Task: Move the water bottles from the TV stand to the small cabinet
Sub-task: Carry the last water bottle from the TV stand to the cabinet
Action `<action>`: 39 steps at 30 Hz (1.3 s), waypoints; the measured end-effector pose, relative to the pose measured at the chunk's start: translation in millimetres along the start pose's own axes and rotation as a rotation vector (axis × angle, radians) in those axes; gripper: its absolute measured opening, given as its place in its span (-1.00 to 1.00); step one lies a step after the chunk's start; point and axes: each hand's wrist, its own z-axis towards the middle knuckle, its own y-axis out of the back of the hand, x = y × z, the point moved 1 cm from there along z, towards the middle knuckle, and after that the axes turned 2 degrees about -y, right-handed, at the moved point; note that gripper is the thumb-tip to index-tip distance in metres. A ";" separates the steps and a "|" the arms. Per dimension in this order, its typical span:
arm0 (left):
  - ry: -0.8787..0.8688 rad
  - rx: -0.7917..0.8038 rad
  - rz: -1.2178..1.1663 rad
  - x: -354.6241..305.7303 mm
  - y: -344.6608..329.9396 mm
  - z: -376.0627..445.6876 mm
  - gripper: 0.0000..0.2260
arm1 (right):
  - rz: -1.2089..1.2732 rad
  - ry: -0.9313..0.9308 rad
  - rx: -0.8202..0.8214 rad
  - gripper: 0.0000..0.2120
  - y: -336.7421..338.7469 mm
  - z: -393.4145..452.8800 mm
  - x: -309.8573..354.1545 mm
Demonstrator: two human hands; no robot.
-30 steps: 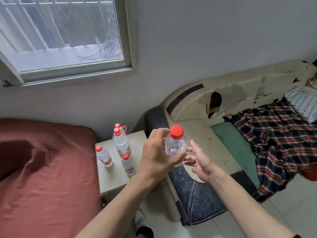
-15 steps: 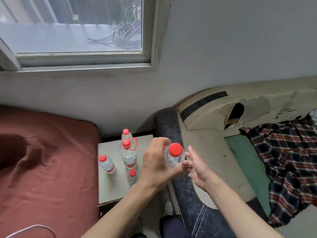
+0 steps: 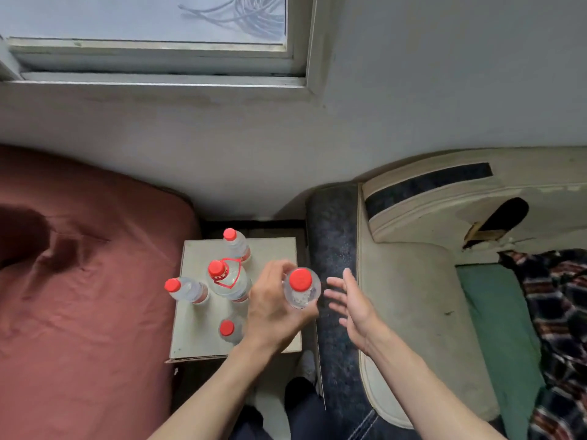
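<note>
My left hand (image 3: 273,309) grips a clear water bottle with a red cap (image 3: 300,289), held upright over the right side of the small cabinet (image 3: 193,338). My right hand (image 3: 352,303) is open just right of the bottle, fingers spread, not touching it. Several red-capped bottles stand on the beige cabinet top: a large one with a red handle ring (image 3: 227,279), a small one at the back (image 3: 236,244), one at the left (image 3: 185,289) and one near the front (image 3: 229,330), partly hidden by my left wrist.
A bed with a reddish-brown sheet (image 3: 79,296) borders the cabinet on the left. A dark blue and cream sofa arm (image 3: 336,249) stands close on the right, with a plaid cloth (image 3: 559,306) further right. The wall and a window (image 3: 152,36) are behind.
I have come closer and look down more steeply. The held bottle has moved left and down over the cabinet. My right hand has let go and drawn away, fingers spread.
</note>
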 end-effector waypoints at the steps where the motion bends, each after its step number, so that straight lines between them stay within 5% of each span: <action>1: 0.024 -0.013 0.002 4.9 -7.3 2.7 -0.55 | -0.025 0.012 -0.016 -0.44 5.5 6.7 2.1; 20: 0.253 -0.037 0.119 141.7 -106.8 33.7 -0.47 | -0.332 0.169 -0.073 -0.56 18.8 106.4 -10.9; 39: 0.375 0.069 0.147 181.0 -120.8 22.1 -0.44 | -0.393 0.121 -0.058 -0.60 -1.4 104.5 -28.9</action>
